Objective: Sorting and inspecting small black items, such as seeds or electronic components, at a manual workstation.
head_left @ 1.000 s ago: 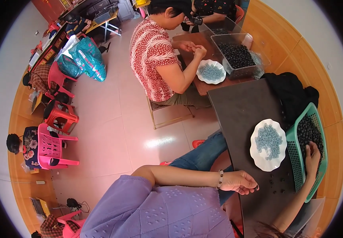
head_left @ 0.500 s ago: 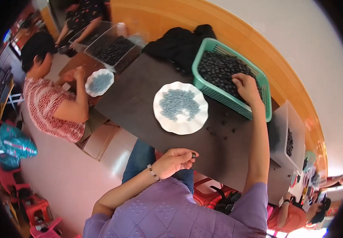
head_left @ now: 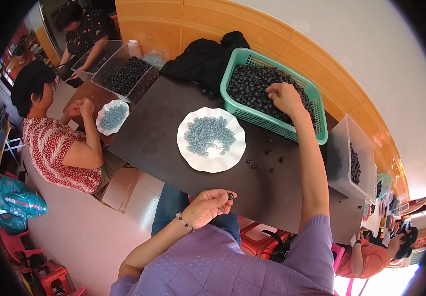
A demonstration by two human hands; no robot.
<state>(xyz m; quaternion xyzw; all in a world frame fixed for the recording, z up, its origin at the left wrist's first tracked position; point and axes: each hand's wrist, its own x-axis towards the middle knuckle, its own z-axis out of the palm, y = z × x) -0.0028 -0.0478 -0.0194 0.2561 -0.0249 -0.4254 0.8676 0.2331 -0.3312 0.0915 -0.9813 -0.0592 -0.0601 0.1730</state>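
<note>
My left hand (head_left: 208, 207) is closed in a pinch near the table's front edge. Between its thumb and forefinger sits a small black ring-shaped piece (head_left: 230, 196). My right hand (head_left: 286, 98) reaches into a green plastic basket (head_left: 262, 118), its fingers bent together at the heap of small black round pieces (head_left: 252, 84). Whatever its fingertips may hold is hidden. A white plate with a wavy rim (head_left: 188, 155) stands on the dark table, left of the basket, bearing many small clear bluish pieces (head_left: 205, 133).
Loose black pieces (head_left: 268, 152) lie between plate and right forearm. A clear bin (head_left: 353, 163) stands right of the basket; black cloth (head_left: 198, 61) lies behind the plate. At left a person in a red patterned shirt (head_left: 67, 153) works beside another wavy plate (head_left: 105, 129) and bin (head_left: 129, 79).
The view has shifted, so the table and basket appear further left. My right hand remains at the black heap, and my left still pinches the black piece.
</note>
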